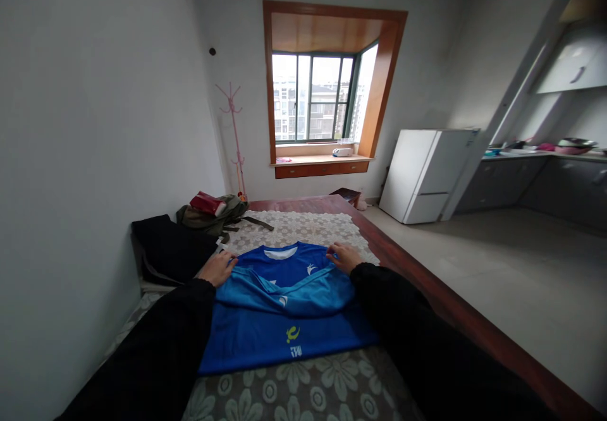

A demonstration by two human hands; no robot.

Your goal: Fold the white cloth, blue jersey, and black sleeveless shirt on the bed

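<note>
A blue sports jersey (265, 345) lies spread on the flower-patterned cover, its round collar pointing away from me. Across its middle runs a lighter blue band of cloth (308, 294), loosely bunched and bearing a white mark; I cannot tell whether it is part of the jersey or a second garment. At the left shoulder, my left hand (218, 269) is closed with its fingertips pinching the cloth edge. Opposite it, my right hand (345, 258) pinches the edge by the right shoulder. Yellow-green and white prints show near the jersey's close edge.
Left of the jersey lie a folded black cloth item (173, 247) and an olive backpack (227, 209) with a red pouch (207, 203) on top. A dark red wooden edge (417, 282) borders the cover on the right. Beyond stand a pink coat rack (233, 130) and a white fridge (417, 168).
</note>
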